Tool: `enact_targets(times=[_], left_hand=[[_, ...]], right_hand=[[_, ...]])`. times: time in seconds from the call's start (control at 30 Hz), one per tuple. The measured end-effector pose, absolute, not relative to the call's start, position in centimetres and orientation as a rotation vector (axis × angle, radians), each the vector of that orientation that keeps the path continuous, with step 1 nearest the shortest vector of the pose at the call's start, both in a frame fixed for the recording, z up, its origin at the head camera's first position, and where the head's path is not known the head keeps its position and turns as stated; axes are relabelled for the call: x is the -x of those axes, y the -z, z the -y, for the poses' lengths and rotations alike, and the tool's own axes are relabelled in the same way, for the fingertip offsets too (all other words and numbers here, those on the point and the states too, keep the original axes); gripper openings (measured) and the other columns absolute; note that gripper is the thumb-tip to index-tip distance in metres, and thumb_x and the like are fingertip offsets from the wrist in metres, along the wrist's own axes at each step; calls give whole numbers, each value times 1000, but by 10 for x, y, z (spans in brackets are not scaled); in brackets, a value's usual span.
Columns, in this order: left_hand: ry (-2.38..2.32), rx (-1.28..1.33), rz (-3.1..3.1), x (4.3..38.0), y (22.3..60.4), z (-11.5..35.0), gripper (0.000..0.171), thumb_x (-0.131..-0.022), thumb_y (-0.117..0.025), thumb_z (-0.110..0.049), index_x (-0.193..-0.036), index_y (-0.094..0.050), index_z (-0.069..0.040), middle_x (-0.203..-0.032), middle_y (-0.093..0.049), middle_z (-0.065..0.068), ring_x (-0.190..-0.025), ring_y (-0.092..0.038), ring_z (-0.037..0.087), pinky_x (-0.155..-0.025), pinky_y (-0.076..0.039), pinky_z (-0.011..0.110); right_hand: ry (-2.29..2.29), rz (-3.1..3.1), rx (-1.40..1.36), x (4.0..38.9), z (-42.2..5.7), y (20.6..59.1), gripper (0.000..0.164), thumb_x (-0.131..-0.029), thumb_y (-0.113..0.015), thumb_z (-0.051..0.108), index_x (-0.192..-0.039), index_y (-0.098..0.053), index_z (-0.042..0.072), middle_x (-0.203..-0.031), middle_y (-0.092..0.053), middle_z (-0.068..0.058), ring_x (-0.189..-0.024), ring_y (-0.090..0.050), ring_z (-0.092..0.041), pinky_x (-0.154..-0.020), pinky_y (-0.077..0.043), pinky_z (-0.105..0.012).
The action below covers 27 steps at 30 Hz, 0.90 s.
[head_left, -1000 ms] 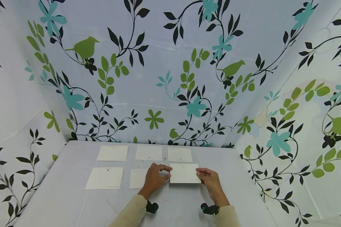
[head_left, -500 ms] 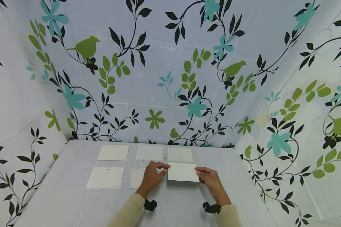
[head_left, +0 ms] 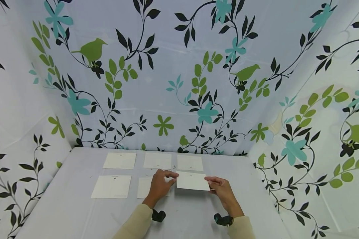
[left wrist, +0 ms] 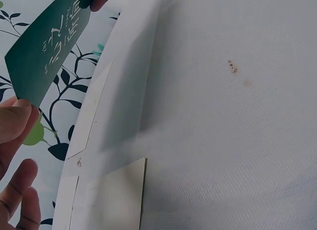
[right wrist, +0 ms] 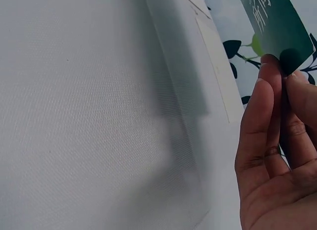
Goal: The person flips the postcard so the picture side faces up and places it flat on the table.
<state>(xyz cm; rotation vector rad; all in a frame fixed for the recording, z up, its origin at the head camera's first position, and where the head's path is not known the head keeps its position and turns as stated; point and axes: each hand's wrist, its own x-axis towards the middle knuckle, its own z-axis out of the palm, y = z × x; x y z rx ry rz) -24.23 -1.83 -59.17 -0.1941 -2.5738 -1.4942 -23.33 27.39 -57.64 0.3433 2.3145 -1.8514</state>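
Note:
A postcard-like card is held by its two side edges, just above the table. Its upper face is cream; its underside is dark green with white written characters. My left hand pinches the left edge between thumb and finger. At the opposite edge, my right hand grips the card between thumb and fingers, and the right wrist view shows the green side too. Close to my left hand lies a second cream card, partly hidden by that hand.
Three cream cards lie in a back row: left, middle and right. Another card lies front left. The white-covered table ends at a leaf-and-bird patterned curtain.
Both hands have shifted the held card slightly left and away from me. Its shadow now shows below the near edge. The other cards stay where they lay.

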Motion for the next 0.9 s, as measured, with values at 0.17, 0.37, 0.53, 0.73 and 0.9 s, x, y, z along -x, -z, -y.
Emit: enact_targets(times=[0.17,0.37,0.53,0.73,0.9], left_hand=[[1503,174,2566,242,590,19,19,-90,-84,-11,-102,-85,-25,-96,-71,-9,-99,-60,22,-84,-43,33],[1514,187,2537,242,589,19,17,-89,-85,-13,-101,-86,-25,-95,-73,-9,-98,-61,22,-84,-43,34],[1512,194,2518,242,589,18,15,-90,-85,-15,-101,-86,-25,-93,-73,-10,-97,-61,22,-83,-43,33],[1519,202,2497,242,586,18,13,-92,-83,-17,-100,-86,-26,-92,-75,-10,-97,-62,23,-84,-44,33],[1560,181,2497,242,583,19,11,-94,-82,-19,-101,-86,-27,-93,-74,-10,-100,-63,26,-86,-44,35]], right_hand=[[1870,-2300,-349,234,-273,578,22,-103,-68,8,-122,-78,7,-114,-80,-6,-93,-72,-19,-82,-58,-33],[1874,-2301,-333,235,-274,578,23,-104,-64,5,-123,-77,9,-115,-81,-7,-96,-74,-22,-81,-59,-31],[1877,-2318,-342,234,-273,577,23,-105,-63,4,-122,-78,8,-114,-81,-7,-100,-74,-27,-81,-60,-31],[1901,-2309,-373,236,-272,578,23,-100,-69,2,-121,-79,7,-114,-81,-10,-102,-74,-32,-80,-60,-31],[1914,-2301,-349,237,-271,578,25,-101,-69,3,-124,-77,5,-118,-81,-13,-103,-74,-33,-80,-59,-30]])
